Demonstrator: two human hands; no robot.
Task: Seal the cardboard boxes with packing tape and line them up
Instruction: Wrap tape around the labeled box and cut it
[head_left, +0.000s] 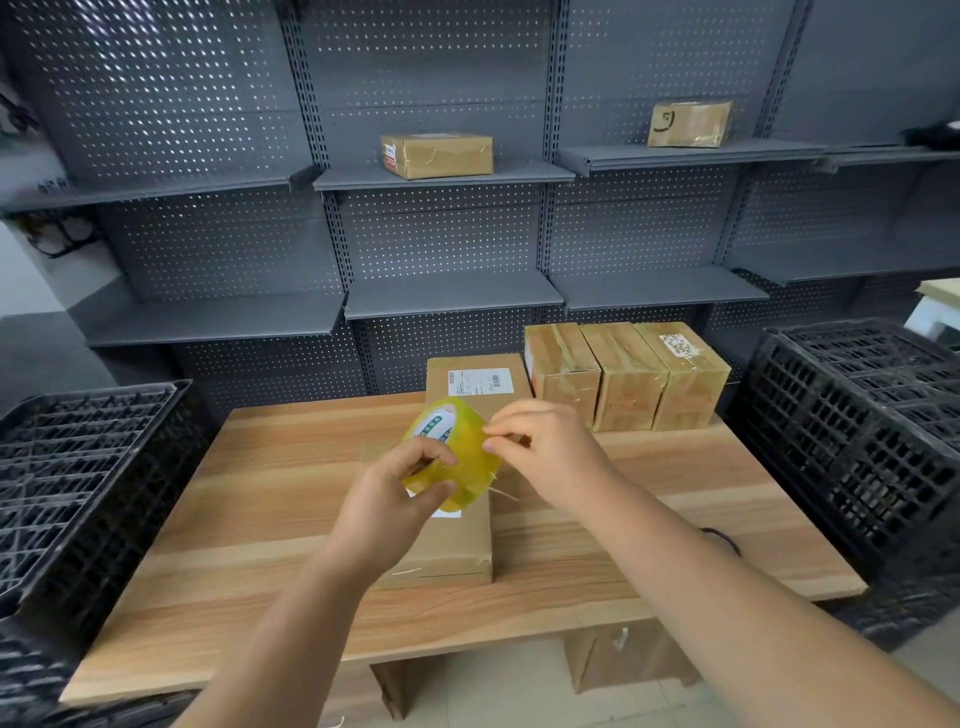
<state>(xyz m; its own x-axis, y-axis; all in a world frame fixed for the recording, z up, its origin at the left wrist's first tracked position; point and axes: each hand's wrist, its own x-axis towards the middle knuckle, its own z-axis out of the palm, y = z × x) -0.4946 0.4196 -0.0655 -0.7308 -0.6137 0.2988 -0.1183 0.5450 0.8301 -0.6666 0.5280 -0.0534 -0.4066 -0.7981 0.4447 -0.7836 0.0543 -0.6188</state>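
Above the near box (452, 551) on the table (260, 467), two hands hold a tape roll (467, 436).
The left hand (384, 504) grips the roll; the right hand (550, 452) pinches its tape edge. Its green-white label is unreadable. The far box (475, 382) carries a barcode label, and three taped boxes (623, 374) stand far right.

Wood-grain counter (260, 493): left half and near edge are left open. Centre is blocked by a flat brown cardboard box (457, 551). The rear is blocked by a labelled brown cardboard box (480, 382) and a row of three taped cardboard boxes (623, 374). Flanks are closed by a left black plastic lattice crate (78, 467) and a right black plastic lattice crate (857, 415).
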